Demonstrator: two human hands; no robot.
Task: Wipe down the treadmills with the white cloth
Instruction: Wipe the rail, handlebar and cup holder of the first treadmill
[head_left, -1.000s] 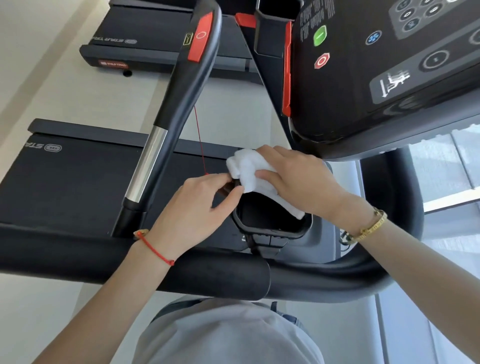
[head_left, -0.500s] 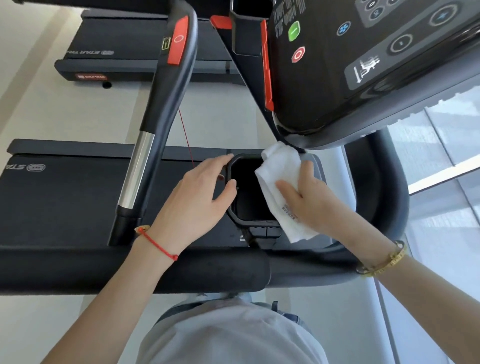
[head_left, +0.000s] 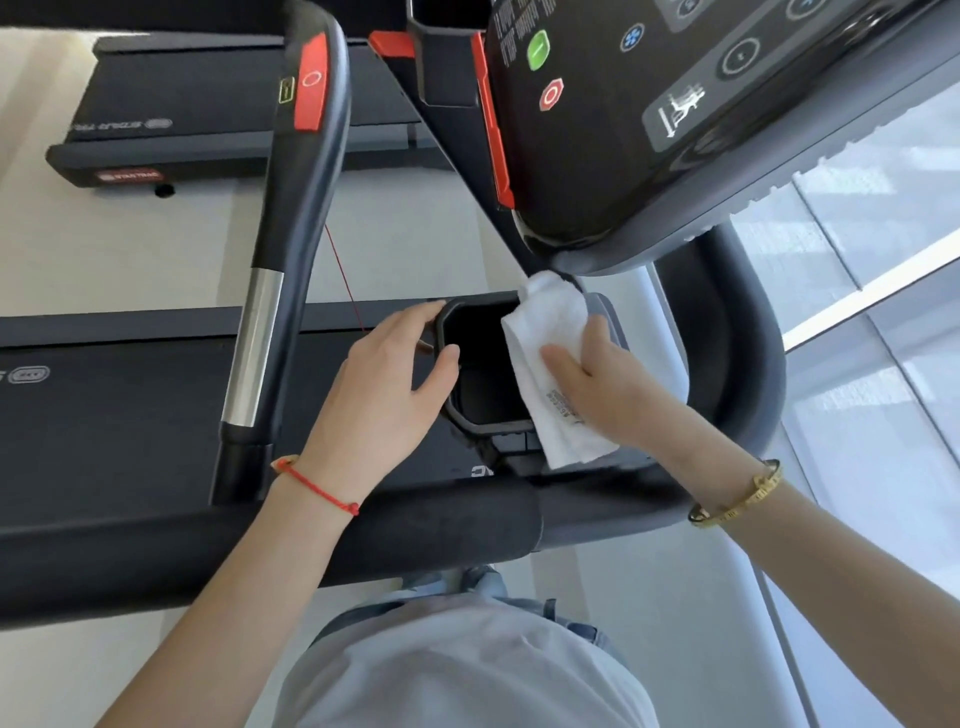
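I stand at a black treadmill whose console (head_left: 649, 130) hangs above a black cup holder (head_left: 488, 428). My right hand (head_left: 608, 384) holds the white cloth (head_left: 550, 332) against the holder's right rim. The forefinger lies along the cloth and the thumb is behind it. The cloth's top corner touches the console's lower edge and a printed label shows near its bottom. My left hand (head_left: 379, 395) rests on the holder's left rim, fingers fairly straight, thumb over the inner edge.
A black side handrail (head_left: 291, 234) with a silver section and a red button rises on the left. A thick padded bar (head_left: 415, 530) crosses in front of my body. Two other treadmill decks (head_left: 104, 415) (head_left: 208, 104) lie beyond. Window glass (head_left: 883, 364) is on the right.
My right hand has carried the cloth from the holder's upper left corner across to its right rim. My left hand went from pinching the corner to resting on the left rim.
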